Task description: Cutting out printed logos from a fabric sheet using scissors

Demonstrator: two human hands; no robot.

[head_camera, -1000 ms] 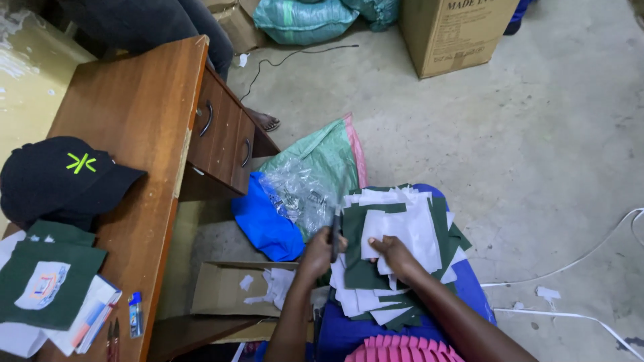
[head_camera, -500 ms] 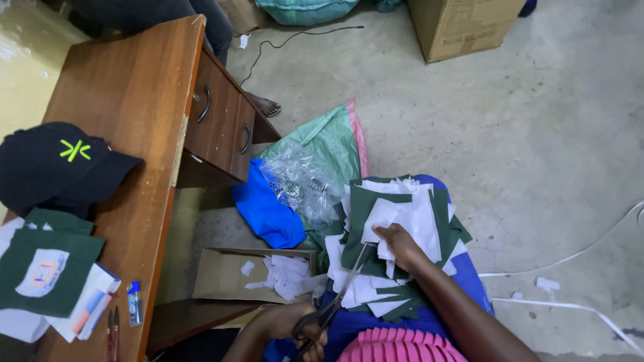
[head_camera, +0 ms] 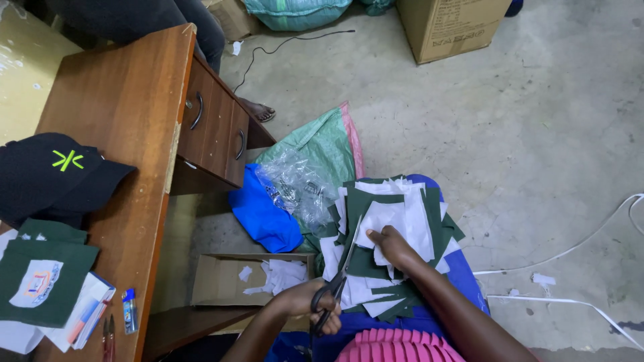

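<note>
1. Left hand [head_camera: 314, 305] is wrapped round the handles of the scissors [head_camera: 339, 275], blades pointing up into the pile.
2. Right hand [head_camera: 391, 246] lies flat on a white patch [head_camera: 392, 218], fingers spread and pinning it down, not gripping anything.
3. That patch sits on top of a messy pile of green pieces [head_camera: 365, 201] and white ones on the person's lap, over blue cloth.
4. Just left of the lap there's a cardboard box [head_camera: 221, 281] with white scraps inside.
5. Bench [head_camera: 114, 100] on the far left has a black cap [head_camera: 50, 177] and a green badge piece [head_camera: 37, 281].
</note>
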